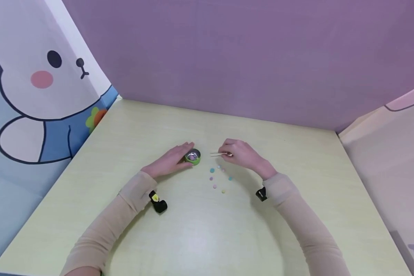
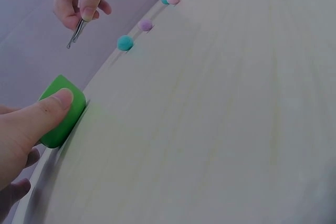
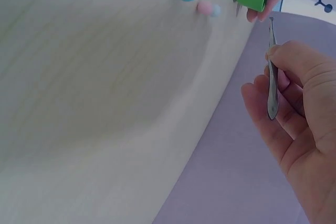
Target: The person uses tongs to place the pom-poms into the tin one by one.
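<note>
My left hand (image 1: 169,159) holds a small green bowl (image 1: 195,162) with a shiny metal inside, thumb on the near side and fingers on the far side. Something pale purple (image 1: 192,157) lies in it. To the right of the bowl, my right hand (image 1: 242,154) pinches metal tweezers (image 3: 273,90) between thumb and fingers. Their tips point left toward the bowl, apart, with nothing between them. Below the tweezers, several small pom-poms lie loose on the table, among them a teal one (image 1: 212,170), a purple one (image 1: 211,178), a pink one (image 1: 214,186) and a yellow one (image 1: 223,191).
The pale wooden table (image 1: 200,241) runs back to a purple backdrop (image 1: 227,61). A panel with a cartoon animal (image 1: 38,99) stands along the left side. Black straps with small devices (image 1: 160,206) sit at both wrists, beside beige sleeves (image 1: 107,230).
</note>
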The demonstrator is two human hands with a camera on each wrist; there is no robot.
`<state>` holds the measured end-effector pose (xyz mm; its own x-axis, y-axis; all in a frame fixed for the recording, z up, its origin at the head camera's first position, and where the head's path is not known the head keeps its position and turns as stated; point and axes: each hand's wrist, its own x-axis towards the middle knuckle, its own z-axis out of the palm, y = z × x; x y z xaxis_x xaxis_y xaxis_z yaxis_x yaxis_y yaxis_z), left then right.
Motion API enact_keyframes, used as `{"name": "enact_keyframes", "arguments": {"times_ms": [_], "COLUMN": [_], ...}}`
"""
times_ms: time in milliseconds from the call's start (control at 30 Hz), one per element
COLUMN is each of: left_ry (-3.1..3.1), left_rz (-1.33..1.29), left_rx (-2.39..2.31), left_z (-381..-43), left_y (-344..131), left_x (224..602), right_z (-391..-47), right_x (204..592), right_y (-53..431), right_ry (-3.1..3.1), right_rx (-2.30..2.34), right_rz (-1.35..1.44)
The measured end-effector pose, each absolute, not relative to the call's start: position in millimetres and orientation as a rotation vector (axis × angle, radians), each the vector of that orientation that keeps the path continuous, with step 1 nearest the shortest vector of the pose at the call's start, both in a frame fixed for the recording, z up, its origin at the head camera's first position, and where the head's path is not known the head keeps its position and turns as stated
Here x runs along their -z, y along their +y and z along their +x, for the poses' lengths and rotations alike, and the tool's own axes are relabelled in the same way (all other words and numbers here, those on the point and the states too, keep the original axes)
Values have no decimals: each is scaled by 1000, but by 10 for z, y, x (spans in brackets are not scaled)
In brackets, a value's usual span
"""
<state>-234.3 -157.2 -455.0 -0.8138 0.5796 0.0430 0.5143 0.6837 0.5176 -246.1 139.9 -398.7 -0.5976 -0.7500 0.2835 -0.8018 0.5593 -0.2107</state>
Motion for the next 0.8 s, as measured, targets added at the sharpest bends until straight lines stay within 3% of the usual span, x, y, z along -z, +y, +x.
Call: {"name": "enact_keyframes", "arguments": {"times_ms": [800], "left_ry": [2760], "left_rz": [895], "left_rx": [-792], "left_z": [-2384], "left_y": [-1610], "left_x": [4603], "right_z": [-2338], "right_x": [4076], "right_y": [1605], "right_ry": [-2659], "right_rx": [-502], "right_rz": [1287]}}
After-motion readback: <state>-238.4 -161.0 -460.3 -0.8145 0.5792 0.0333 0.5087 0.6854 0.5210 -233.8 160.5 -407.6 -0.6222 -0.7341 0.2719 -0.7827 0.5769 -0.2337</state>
